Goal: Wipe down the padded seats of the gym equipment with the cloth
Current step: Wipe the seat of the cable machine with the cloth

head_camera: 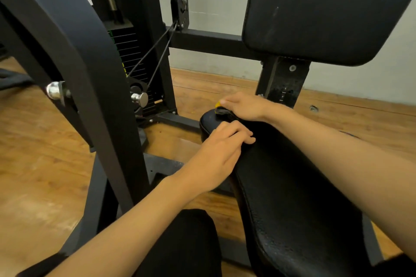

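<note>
Head view: The padded seat, black and elongated, runs from the lower right toward the frame centre. The right hand lies at the seat's far end, fingers curled over the cloth, a dark bunched piece with a yellow part, pressed against the padding. The left hand rests on the seat's left edge, fingers nearly straight, holding nothing. The back pad stands above. The weight stack sits left on the wooden floor.

head cam | worn high, faces forward-down | close over padded seat — sole view
</note>
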Demonstrator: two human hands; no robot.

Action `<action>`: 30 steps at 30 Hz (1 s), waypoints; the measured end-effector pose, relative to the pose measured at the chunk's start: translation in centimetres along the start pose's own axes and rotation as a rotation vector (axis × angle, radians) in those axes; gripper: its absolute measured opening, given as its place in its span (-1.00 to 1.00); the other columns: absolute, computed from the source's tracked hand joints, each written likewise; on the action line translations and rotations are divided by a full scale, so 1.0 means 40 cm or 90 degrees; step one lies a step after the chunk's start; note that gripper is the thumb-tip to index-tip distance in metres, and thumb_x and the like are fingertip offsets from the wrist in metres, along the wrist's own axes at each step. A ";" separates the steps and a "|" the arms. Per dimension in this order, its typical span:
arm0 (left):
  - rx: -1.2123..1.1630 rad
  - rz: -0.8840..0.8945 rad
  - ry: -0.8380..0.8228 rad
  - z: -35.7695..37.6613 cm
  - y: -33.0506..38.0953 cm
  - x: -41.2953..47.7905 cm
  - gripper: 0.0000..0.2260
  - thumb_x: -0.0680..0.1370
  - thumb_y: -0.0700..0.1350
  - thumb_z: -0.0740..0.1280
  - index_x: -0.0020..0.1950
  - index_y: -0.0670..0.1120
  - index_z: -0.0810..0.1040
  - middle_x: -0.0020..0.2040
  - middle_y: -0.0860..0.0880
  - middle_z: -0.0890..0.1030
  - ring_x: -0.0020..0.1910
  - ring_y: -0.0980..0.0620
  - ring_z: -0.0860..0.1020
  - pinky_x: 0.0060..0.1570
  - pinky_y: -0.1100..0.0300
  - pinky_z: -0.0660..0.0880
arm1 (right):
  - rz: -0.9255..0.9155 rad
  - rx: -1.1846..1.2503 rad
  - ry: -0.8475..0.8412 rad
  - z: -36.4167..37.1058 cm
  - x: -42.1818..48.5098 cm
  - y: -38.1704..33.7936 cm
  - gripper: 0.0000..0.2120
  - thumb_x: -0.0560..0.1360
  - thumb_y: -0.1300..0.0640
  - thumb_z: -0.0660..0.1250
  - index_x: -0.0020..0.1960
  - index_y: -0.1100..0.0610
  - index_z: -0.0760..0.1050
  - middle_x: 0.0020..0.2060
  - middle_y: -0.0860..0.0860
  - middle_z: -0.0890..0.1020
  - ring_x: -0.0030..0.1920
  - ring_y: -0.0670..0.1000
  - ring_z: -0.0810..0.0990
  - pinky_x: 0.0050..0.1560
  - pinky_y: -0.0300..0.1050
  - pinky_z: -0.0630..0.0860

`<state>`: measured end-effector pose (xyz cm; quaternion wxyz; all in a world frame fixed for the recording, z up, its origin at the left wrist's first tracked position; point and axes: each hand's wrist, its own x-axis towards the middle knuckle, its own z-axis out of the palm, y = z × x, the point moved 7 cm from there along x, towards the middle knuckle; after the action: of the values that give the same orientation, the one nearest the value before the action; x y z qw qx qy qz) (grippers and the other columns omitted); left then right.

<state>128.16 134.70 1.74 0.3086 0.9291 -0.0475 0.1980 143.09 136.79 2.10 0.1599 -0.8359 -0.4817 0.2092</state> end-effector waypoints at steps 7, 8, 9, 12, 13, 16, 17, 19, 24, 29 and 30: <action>0.139 0.066 -0.105 -0.001 0.024 0.003 -0.50 0.65 0.22 0.11 0.45 -0.05 0.49 0.45 0.03 0.44 0.47 0.06 0.34 0.43 0.02 0.26 | -0.086 -0.047 -0.019 -0.005 -0.065 0.040 -0.74 0.64 -0.23 0.12 0.11 -0.16 0.53 0.10 -0.11 0.62 0.11 -0.05 0.55 0.22 -0.03 0.42; 0.163 0.095 -0.120 -0.001 0.036 0.008 -0.46 0.64 0.25 0.11 0.47 -0.05 0.48 0.47 0.01 0.43 0.48 0.04 0.34 0.45 0.02 0.26 | -0.078 -0.038 -0.030 -0.012 -0.087 0.070 -0.66 0.66 -0.19 0.08 0.30 -0.14 0.50 0.27 -0.10 0.57 0.27 -0.02 0.50 0.32 -0.10 0.35; 0.173 0.118 -0.137 0.003 0.046 0.014 -0.44 0.63 0.27 0.10 0.48 -0.04 0.47 0.49 -0.01 0.43 0.49 0.02 0.34 0.46 0.01 0.25 | -0.053 -0.032 -0.046 -0.019 -0.116 0.100 -0.62 0.67 -0.17 0.06 0.41 -0.13 0.43 0.37 -0.12 0.50 0.38 -0.01 0.43 0.33 -0.20 0.27; 0.170 0.145 -0.150 0.024 0.064 0.023 -0.41 0.62 0.28 0.04 0.50 -0.03 0.45 0.50 -0.02 0.42 0.48 0.01 0.36 0.44 -0.02 0.28 | 0.005 -0.026 -0.067 -0.035 -0.143 0.159 -0.77 0.68 -0.16 0.03 0.19 -0.29 0.44 0.28 -0.18 0.52 0.41 0.01 0.40 0.21 -0.25 0.20; 0.165 0.144 -0.138 0.027 0.065 0.022 -0.41 0.62 0.27 0.03 0.50 -0.03 0.46 0.50 -0.02 0.43 0.46 0.01 0.38 0.39 -0.03 0.31 | -0.005 -0.040 -0.082 -0.033 -0.135 0.144 -0.72 0.67 -0.18 0.00 0.21 -0.28 0.45 0.33 -0.13 0.50 0.42 0.02 0.38 0.25 -0.21 0.22; 0.153 0.145 -0.113 0.029 0.061 0.021 -0.42 0.61 0.24 0.03 0.48 -0.03 0.49 0.47 -0.02 0.45 0.40 0.02 0.43 0.29 -0.02 0.36 | -0.068 -0.066 -0.099 0.001 -0.049 0.067 -0.45 0.67 -0.23 -0.10 0.53 -0.04 0.31 0.52 -0.03 0.34 0.51 0.02 0.28 0.50 -0.07 0.14; 0.151 0.145 -0.111 0.028 0.059 0.024 -0.42 0.61 0.23 0.02 0.47 -0.04 0.49 0.46 -0.02 0.46 0.39 0.02 0.43 0.26 -0.03 0.37 | -0.075 -0.052 -0.105 0.014 -0.015 0.043 -0.44 0.67 -0.23 -0.10 0.54 -0.02 0.30 0.52 -0.02 0.33 0.52 0.02 0.27 0.53 -0.03 0.12; 0.158 0.145 -0.114 0.027 0.056 0.028 -0.38 0.62 0.28 -0.03 0.48 -0.04 0.48 0.46 -0.02 0.46 0.36 0.01 0.44 0.20 -0.04 0.38 | -0.064 -0.013 -0.112 0.026 0.032 0.009 -0.46 0.67 -0.22 -0.05 0.51 0.00 0.36 0.50 -0.02 0.37 0.49 0.02 0.32 0.50 -0.02 0.16; 0.170 0.146 -0.133 0.029 0.058 0.029 -0.27 0.62 0.36 -0.21 0.49 -0.02 0.46 0.47 -0.01 0.43 0.31 0.03 0.45 0.12 -0.04 0.37 | -0.089 0.012 -0.061 0.015 -0.017 0.038 -0.55 0.70 -0.10 0.02 0.50 0.04 0.37 0.47 0.00 0.42 0.46 0.02 0.36 0.47 -0.07 0.22; 0.181 0.152 -0.164 0.033 0.051 0.035 -0.27 0.61 0.39 -0.21 0.51 0.02 0.44 0.48 0.02 0.41 0.32 0.02 0.44 0.12 -0.05 0.37 | -0.053 -0.078 0.002 -0.030 -0.141 0.165 -0.58 0.71 -0.08 -0.01 0.47 0.01 0.39 0.36 0.07 0.51 0.35 0.09 0.45 0.37 -0.02 0.33; 0.177 0.152 -0.165 0.032 0.050 0.036 -0.28 0.61 0.38 -0.19 0.51 0.02 0.44 0.49 0.03 0.40 0.33 0.02 0.43 0.13 -0.06 0.37 | -0.029 -0.088 0.013 -0.043 -0.173 0.203 -0.58 0.70 -0.09 -0.01 0.46 0.00 0.40 0.34 0.07 0.52 0.34 0.10 0.45 0.35 -0.02 0.33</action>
<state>129.49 132.38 2.48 0.1434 0.9681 -0.1686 0.1171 146.84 126.71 1.12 0.1112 -0.8357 -0.5124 0.1633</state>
